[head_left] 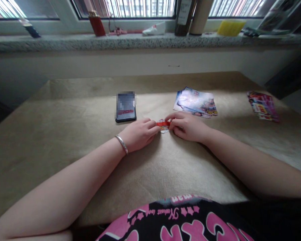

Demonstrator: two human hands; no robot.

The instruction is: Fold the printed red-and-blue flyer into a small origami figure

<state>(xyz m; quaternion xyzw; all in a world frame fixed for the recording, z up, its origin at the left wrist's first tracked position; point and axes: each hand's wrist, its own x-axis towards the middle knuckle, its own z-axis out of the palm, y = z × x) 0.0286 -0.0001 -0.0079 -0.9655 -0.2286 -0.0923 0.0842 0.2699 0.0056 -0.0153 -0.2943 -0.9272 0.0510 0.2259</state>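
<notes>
Between my hands, on the brown-covered table, lies a small folded piece of printed paper, red and white with a pale pointed lower edge. My left hand, with a silver bangle at the wrist, is closed on its left side. Bent fingers of my right hand pinch its right side. The fingers cover both ends of the paper. A phone with a blurred screen lies just beyond my left hand. Past my right hand is a loose stack of pale printed sheets.
Overlapping colourful printed papers lie near the table's right edge. Behind the table runs a speckled stone windowsill, holding a red lighter-like object, a dark bottle, a beige cylinder and a yellow block.
</notes>
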